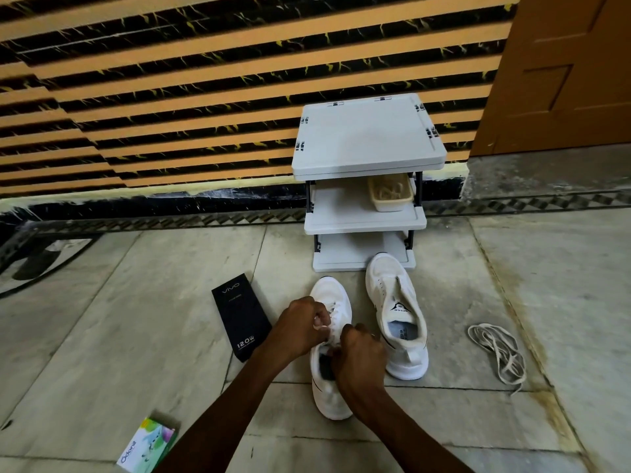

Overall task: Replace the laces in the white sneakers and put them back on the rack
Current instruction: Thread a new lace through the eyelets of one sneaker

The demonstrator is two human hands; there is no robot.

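Both hands are clenched on the lace [334,314]. The left hand [302,322] pinches a white strand and the right hand [358,351] curls round the other end, over the near sneaker [329,291]. Lacing this first shoe looks underway; next, draw the ends even and thread the following eyelets. It lies lengthwise on the floor [136,319], toe toward the rack [365,220], heel toward the person — the second sneaker [397,302] sits beside it, unlaced.

Black phone box [241,315] on floor [129,302]; green carton [147,444] nearer; brown door [560,73] right.
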